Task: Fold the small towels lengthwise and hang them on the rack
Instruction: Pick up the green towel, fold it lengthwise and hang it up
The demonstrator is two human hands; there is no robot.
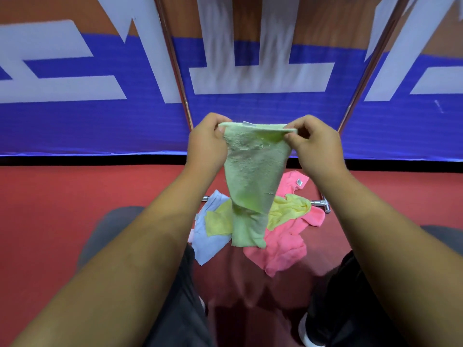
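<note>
A light green small towel (253, 176) hangs in the air in front of me, its top edge stretched level. My left hand (208, 144) pinches the top left corner and my right hand (313, 144) pinches the top right corner. The towel narrows and twists toward its lower end. Below it on the red floor lies a pile of towels: a pale blue one (210, 236), a yellow one (288, 209) and a pink one (283, 246). Two shiny metal rack poles (175, 61) (370, 61) rise behind my hands, and the rack's foot bar (319, 202) shows beside the pile.
A blue, white and orange banner wall (75, 121) stands right behind the rack. The red floor (62, 191) spreads left and right of the pile. My legs in dark trousers and a shoe (308, 331) sit at the bottom of the view.
</note>
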